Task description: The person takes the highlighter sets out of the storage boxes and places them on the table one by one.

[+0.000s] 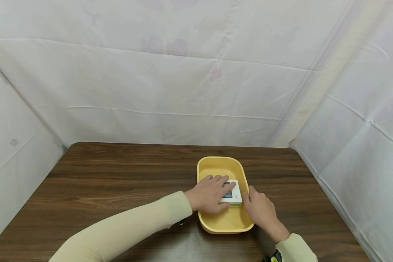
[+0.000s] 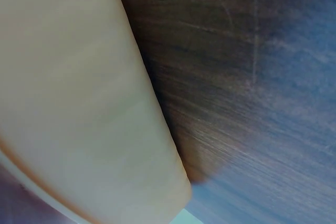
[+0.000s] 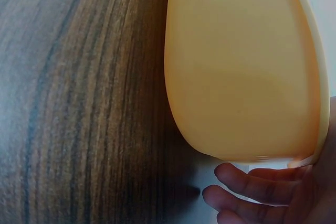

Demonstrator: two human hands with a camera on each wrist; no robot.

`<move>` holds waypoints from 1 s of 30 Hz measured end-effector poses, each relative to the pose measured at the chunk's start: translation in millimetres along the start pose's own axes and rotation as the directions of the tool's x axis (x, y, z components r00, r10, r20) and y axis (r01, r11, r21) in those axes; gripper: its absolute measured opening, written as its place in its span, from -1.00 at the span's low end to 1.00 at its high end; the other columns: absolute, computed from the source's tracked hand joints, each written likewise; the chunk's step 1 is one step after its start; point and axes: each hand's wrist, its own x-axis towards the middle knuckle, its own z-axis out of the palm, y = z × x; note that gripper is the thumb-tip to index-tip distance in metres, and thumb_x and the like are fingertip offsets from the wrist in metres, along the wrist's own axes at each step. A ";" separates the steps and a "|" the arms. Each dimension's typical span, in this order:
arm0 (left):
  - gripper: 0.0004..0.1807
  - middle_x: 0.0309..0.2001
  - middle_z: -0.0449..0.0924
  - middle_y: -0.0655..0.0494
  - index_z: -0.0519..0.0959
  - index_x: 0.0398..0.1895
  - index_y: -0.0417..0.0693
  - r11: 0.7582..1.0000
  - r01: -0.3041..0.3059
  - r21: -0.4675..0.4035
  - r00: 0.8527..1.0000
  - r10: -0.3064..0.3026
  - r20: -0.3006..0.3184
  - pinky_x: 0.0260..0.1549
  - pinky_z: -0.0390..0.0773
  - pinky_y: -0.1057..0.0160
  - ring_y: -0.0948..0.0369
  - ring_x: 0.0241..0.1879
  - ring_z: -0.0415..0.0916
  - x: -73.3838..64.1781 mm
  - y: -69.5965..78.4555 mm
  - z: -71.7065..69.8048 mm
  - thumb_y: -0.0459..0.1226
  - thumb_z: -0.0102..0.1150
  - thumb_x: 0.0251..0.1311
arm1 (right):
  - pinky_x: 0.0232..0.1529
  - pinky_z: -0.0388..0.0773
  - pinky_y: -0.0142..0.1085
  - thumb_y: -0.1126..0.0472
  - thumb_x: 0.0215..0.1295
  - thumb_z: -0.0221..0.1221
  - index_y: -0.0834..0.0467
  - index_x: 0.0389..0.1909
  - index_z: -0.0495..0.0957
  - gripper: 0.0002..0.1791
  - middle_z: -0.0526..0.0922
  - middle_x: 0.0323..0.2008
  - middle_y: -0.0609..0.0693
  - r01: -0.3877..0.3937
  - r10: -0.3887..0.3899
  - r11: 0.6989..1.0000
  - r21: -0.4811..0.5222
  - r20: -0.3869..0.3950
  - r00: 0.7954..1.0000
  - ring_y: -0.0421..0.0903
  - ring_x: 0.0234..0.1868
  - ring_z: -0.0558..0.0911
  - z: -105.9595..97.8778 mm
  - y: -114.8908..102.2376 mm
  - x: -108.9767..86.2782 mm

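A yellow plastic basin (image 1: 227, 223) with rounded corners stands on the brown wooden table. Inside it lies a flat white box (image 1: 237, 194) with a dark picture on its top, and a pale green edge shows beneath. My left hand (image 1: 211, 194) reaches in over the left rim and rests across the box, fingers spread, covering its left part. On the basin's right side my right hand (image 1: 260, 207) grips the rim, thumb over the top and fingers outside. In the right wrist view those fingers (image 3: 252, 182) sit against the basin's outer wall.
The dark wood-grain table (image 1: 118, 174) spreads out on both sides of the basin. White sheeting (image 1: 170, 91) hangs behind the table's back edge, and more of it (image 1: 363, 153) slopes down along the right side.
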 end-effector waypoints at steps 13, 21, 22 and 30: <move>-0.29 0.30 0.20 0.15 0.08 0.38 0.20 1.000 -0.001 0.019 1.000 0.001 0.015 -0.07 0.36 0.19 0.20 0.14 0.29 1.0 0.1 -1.7 0.23 -0.22 0.18 | -0.72 0.17 -0.27 0.09 0.35 -0.16 0.13 -0.43 0.36 -0.75 0.34 -0.71 -0.04 0.011 -0.011 1.000 -0.012 -0.013 1.000 -0.14 -0.72 0.33 0.3 0.6 0.3; -0.28 0.29 0.20 0.17 0.05 0.38 0.23 1.000 0.009 0.018 0.999 -0.009 0.030 -0.06 0.36 0.17 0.20 0.13 0.30 1.4 1.3 -1.3 0.24 -0.24 0.18 | -0.71 0.17 -0.27 0.08 0.35 -0.15 0.14 -0.42 0.37 -0.74 0.34 -0.71 -0.04 0.008 -0.008 1.000 -0.019 -0.010 1.000 -0.14 -0.72 0.34 0.1 0.4 0.5; -0.28 0.29 0.21 0.17 0.06 0.38 0.23 1.000 0.009 0.020 1.000 -0.010 0.029 -0.07 0.37 0.18 0.20 0.12 0.30 1.3 1.4 -1.5 0.24 -0.24 0.18 | -0.71 0.17 -0.27 0.08 0.35 -0.15 0.14 -0.42 0.37 -0.75 0.34 -0.71 -0.04 0.009 -0.009 1.000 -0.017 -0.010 1.000 -0.14 -0.72 0.34 0.0 0.3 0.3; -0.31 0.20 0.28 0.17 0.13 0.34 0.23 1.000 -0.004 0.028 1.000 0.004 -0.004 -0.19 0.35 0.23 0.22 0.00 0.33 0.7 1.4 -3.4 0.24 -0.23 0.16 | -0.69 0.18 -0.27 0.08 0.35 -0.15 0.14 -0.38 0.38 -0.76 0.37 -0.69 -0.04 0.007 -0.007 1.000 -0.008 -0.014 1.000 -0.14 -0.70 0.36 -0.7 -0.5 -1.1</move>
